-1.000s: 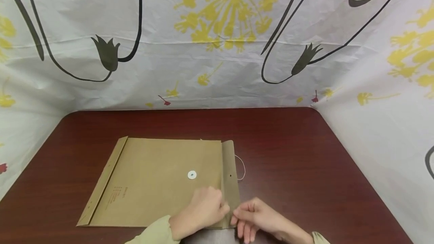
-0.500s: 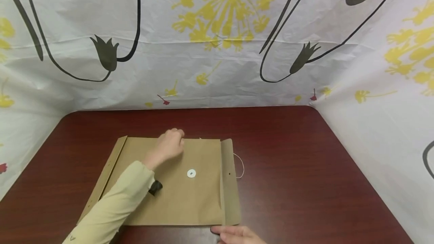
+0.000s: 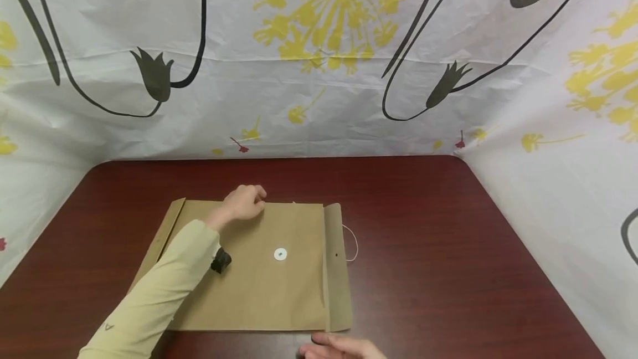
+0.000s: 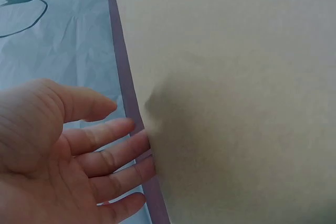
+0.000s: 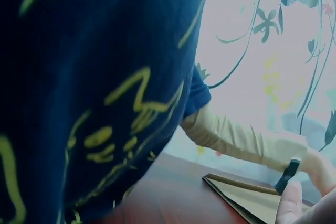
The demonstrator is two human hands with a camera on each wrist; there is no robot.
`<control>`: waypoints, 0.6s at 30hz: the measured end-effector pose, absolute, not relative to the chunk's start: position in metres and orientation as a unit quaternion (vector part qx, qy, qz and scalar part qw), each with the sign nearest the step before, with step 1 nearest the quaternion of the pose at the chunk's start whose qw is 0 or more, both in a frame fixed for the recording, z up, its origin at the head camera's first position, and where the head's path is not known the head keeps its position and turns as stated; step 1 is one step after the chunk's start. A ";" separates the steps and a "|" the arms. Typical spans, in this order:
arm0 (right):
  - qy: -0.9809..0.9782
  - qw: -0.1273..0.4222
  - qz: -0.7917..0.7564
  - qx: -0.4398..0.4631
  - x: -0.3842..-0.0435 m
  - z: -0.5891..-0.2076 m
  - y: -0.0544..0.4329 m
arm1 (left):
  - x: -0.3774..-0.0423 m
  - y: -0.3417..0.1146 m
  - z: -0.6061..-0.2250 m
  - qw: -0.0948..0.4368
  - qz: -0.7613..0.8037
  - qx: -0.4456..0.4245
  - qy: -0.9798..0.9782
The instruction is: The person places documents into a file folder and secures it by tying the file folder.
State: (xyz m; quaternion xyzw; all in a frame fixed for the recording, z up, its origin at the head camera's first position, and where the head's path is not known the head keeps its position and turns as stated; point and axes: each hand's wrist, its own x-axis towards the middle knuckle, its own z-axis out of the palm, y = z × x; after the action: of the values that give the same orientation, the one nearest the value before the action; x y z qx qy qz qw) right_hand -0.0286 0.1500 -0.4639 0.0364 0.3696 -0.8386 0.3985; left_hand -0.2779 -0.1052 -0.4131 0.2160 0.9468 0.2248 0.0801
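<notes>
A brown kraft paper document envelope [image 3: 299,292] lies flat on the table, with a white round button [image 3: 281,254] on its face. Its flap [image 3: 338,270] extends open at the right, and a thin white string [image 3: 355,242] loops out beyond it. My left hand [image 3: 244,202] is at the far edge, its arm crossing the envelope. In the left wrist view the left hand [image 4: 79,156] has loosely extended fingers, tips right at the envelope's edge. My right hand [image 3: 346,346] is just off the near edge by the flap, fingers fairly straight, partly cut off by the frame.
The dark red-brown table [image 3: 448,265] has rounded far corners. White sheeting [image 3: 319,104] with flower prints stands behind it and along both sides. A black strap piece [image 3: 221,260] is on the left wrist. The right wrist view shows mostly the person's dark patterned clothing [image 5: 115,93].
My left hand has gone from the flap area to the far edge, then shifted slightly left. My right hand has left the flap's near corner and moved slightly left along the near edge.
</notes>
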 end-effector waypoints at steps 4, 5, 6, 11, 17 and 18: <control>0.328 0.399 -0.856 0.027 -0.025 -0.465 0.151 | -0.280 -0.104 -0.410 0.097 0.225 0.223 0.943; 0.322 0.399 -0.858 0.019 -0.024 -0.465 0.151 | -0.280 -0.104 -0.410 0.100 0.224 0.225 0.943; 0.318 0.397 -0.861 0.015 -0.023 -0.466 0.151 | -0.281 -0.104 -0.409 0.102 0.222 0.226 0.943; 0.307 0.367 -0.878 0.022 -0.021 -0.470 0.148 | -0.284 -0.105 -0.408 0.105 0.214 0.236 0.942; 0.311 0.317 -0.895 0.036 -0.034 -0.477 0.156 | -0.288 -0.113 -0.404 0.097 0.216 0.222 0.946; 0.336 0.299 -0.892 0.043 -0.037 -0.477 0.156 | -0.288 -0.114 -0.403 0.100 0.218 0.216 0.946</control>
State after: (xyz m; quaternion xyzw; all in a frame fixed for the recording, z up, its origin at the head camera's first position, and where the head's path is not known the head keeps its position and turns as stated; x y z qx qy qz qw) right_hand -0.0366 0.1563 -0.4768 0.0430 0.3360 -0.8921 0.2991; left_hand -0.2885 -0.1138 -0.4031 0.2160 0.9464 0.2182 0.0999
